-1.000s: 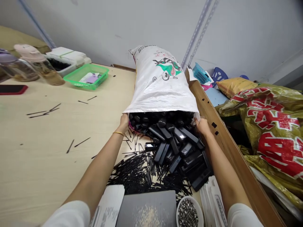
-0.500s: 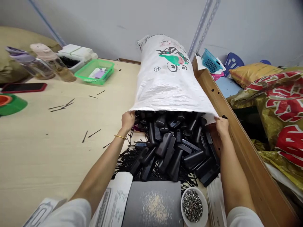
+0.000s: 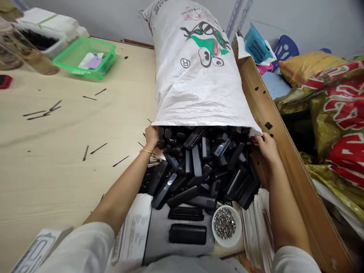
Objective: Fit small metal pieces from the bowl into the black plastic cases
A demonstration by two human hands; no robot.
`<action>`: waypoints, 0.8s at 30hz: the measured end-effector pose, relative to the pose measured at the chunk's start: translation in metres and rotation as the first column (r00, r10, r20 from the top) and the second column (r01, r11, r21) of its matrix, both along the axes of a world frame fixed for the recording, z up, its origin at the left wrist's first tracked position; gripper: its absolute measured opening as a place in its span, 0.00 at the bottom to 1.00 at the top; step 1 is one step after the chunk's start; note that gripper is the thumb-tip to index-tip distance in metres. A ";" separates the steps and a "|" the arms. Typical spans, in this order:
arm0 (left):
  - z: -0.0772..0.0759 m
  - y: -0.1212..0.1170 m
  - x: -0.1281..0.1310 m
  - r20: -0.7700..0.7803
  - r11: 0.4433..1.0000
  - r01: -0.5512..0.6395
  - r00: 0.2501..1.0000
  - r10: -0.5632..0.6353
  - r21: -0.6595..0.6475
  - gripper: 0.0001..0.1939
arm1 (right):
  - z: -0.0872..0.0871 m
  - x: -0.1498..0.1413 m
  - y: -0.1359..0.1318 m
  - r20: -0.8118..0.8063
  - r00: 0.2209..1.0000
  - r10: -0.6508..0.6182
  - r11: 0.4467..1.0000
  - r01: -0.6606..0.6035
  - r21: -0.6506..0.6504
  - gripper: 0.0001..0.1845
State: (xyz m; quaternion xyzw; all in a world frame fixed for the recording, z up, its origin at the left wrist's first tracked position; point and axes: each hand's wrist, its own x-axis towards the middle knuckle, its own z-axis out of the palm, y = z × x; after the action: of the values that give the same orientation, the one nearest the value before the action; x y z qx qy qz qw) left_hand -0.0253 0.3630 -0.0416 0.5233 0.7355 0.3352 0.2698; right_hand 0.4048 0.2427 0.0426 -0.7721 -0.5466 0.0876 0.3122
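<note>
A full white woven sack (image 3: pixel 196 87) with a cartoon print lies with its open mouth toward me. My left hand (image 3: pixel 151 136) is closed on the left corner of the mouth, a gold bangle on the wrist. My right hand (image 3: pixel 266 147) pinches the right corner between thumb and fingers. Out of the mouth spills a heap of black plastic pieces (image 3: pixel 196 163), partly covering thin black sticks at its left. Two of the pieces lie apart on a grey mat (image 3: pixel 159 235). Beside them stands a white bowl (image 3: pixel 240 227) of small shiny metal parts.
Stacked white cartons (image 3: pixel 133 227) and flat white sheets (image 3: pixel 257 223) flank the mat. A cardboard wall (image 3: pixel 287 151) runs along the right, with printed yellow bags (image 3: pixel 341 110) beyond. A green basket (image 3: pixel 85 72) stands at the back left; loose black sticks (image 3: pixel 99 148) lie on the table.
More black pieces have poured from the sack; the heap has grown nearer, and two pieces now lie on the mat. Both hands still hold the sack's mouth. My view has shifted.
</note>
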 end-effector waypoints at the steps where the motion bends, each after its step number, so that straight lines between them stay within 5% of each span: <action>1: 0.002 -0.001 -0.001 -0.001 1.000 0.020 1.000 -0.020 -0.004 0.12 | 0.008 -0.006 -0.017 -0.007 1.000 -0.011 1.000 0.011 0.005 0.17; 4: 0.014 -0.024 -0.015 0.033 0.990 0.138 0.990 -0.139 0.025 0.15 | 0.031 -0.034 -0.091 -0.088 0.996 -0.026 0.999 0.029 0.028 0.16; 6: 0.025 -0.061 -0.029 0.008 0.973 0.204 0.979 -0.206 0.108 0.24 | 0.035 -0.058 -0.148 -0.284 0.951 0.121 0.976 -0.166 -0.142 0.15; 9: 0.043 -0.147 -0.039 -0.165 0.909 0.340 0.937 -0.307 0.243 0.32 | 0.014 -0.097 -0.220 -0.440 0.847 0.297 0.773 -0.484 -0.410 0.12; 10: 0.048 -0.181 -0.036 -0.192 0.848 0.480 0.875 -0.444 0.224 0.25 | 0.000 -0.109 -0.237 -0.451 0.838 0.308 0.737 -0.510 -0.444 0.11; 11: 0.051 -0.215 -0.032 -0.164 0.722 0.674 0.739 -0.654 0.157 0.18 | -0.015 -0.120 -0.249 -0.430 0.849 0.308 0.737 -0.499 -0.457 0.10; 13: 0.051 -0.278 -0.019 -0.061 0.307 0.951 0.308 -0.949 0.030 0.17 | -0.045 -0.137 -0.263 -0.272 0.914 0.300 0.803 -0.396 -0.446 0.07; 14: 0.048 -0.305 -0.011 -0.100 0.241 0.970 0.240 -0.966 -0.004 0.20 | -0.058 -0.143 -0.266 -0.162 0.936 0.312 0.833 -0.352 -0.427 0.06; 16: 0.040 -0.341 0.002 -0.242 0.296 0.955 0.281 -0.929 -0.027 0.22 | -0.078 -0.149 -0.269 -0.013 0.944 0.328 0.869 -0.308 -0.388 0.06; 18: 0.030 -0.355 0.010 -0.355 0.437 0.899 0.415 -0.837 0.022 0.20 | -0.086 -0.151 -0.270 0.054 0.942 0.332 0.894 -0.296 -0.337 0.06; 21: 0.019 -0.347 0.017 -0.409 0.604 0.795 0.571 -0.712 0.057 0.15 | -0.081 -0.158 -0.270 0.084 0.939 0.333 0.927 -0.310 -0.212 0.07; 24: 0.014 -0.330 0.021 -0.433 0.664 0.748 0.600 -0.673 0.003 0.07 | -0.068 -0.182 -0.263 0.130 0.886 0.444 0.894 -0.430 -0.125 0.09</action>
State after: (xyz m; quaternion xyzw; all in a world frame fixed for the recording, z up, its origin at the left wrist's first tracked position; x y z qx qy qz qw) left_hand -0.0039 0.0329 -0.0273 0.8517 0.4690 0.1525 0.1772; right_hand 0.2228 -0.0199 -0.0258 -0.6471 -0.7244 0.1206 0.2047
